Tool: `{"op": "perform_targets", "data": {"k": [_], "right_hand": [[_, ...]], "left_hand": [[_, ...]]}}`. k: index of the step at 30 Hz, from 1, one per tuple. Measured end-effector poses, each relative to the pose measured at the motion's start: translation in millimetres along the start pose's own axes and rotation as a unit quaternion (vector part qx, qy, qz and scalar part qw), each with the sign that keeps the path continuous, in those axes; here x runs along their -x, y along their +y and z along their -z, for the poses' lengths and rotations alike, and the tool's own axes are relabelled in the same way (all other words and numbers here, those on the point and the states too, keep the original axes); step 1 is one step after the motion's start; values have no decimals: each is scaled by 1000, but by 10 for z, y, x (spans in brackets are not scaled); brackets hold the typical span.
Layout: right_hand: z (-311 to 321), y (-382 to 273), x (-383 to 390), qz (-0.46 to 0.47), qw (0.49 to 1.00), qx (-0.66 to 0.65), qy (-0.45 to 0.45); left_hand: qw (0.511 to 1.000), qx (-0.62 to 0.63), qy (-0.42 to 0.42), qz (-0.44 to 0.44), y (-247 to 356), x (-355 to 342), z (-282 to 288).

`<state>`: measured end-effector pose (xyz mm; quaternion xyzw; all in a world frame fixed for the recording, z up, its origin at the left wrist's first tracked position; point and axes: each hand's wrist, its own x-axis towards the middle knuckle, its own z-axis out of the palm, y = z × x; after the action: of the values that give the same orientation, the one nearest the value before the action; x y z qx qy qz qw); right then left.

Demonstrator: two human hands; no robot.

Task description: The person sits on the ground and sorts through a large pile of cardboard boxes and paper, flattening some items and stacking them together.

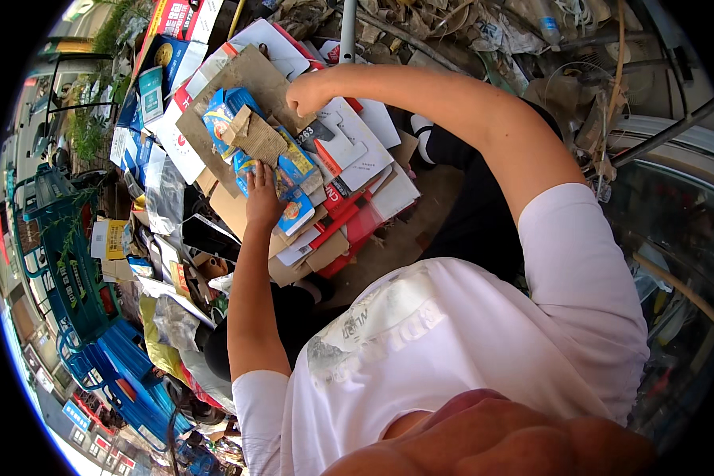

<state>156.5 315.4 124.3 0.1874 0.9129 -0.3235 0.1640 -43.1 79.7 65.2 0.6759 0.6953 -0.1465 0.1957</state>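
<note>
A stack of flattened cardboard (359, 157) lies before me, with white, red and brown sheets at uneven angles. On its top is a grey-brown cardboard sheet (201, 127). Blue and yellow flattened boxes (297, 211) rest over that sheet, and a torn piece of corrugated cardboard (259, 141) lies across them. My left hand (263, 198) presses flat on the blue boxes, fingers stretched out. At the sheet's right edge, my right hand (308, 94) is closed with its fingers curled under; whatever it may hold is hidden.
Blue and green plastic crates (59, 246) stand at the left. Loose packaging (166, 274) is piled between them and the stack. A grey metal pole (347, 32) rises just beyond the stack. Scrap and a plastic bottle (549, 30) lie at the far right.
</note>
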Motion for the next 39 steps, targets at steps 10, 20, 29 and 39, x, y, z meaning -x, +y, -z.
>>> {"op": "perform_targets", "data": {"k": [10, 20, 29, 39], "right_hand": [[-284, 2954, 2403, -265, 943, -49, 196], [-1571, 3243, 3580, -626, 779, 16, 33], [-2266, 3331, 3231, -674, 735, 36, 64], [-2368, 3163, 3607, -554, 804, 157, 147]], "left_hand": [[1000, -4, -11, -10, 32, -76, -11], [1000, 6, -15, -23, 150, -110, 126], [999, 0, -29, -16, 185, -92, 161], [1000, -12, -19, -20, 166, -72, 140]]}}
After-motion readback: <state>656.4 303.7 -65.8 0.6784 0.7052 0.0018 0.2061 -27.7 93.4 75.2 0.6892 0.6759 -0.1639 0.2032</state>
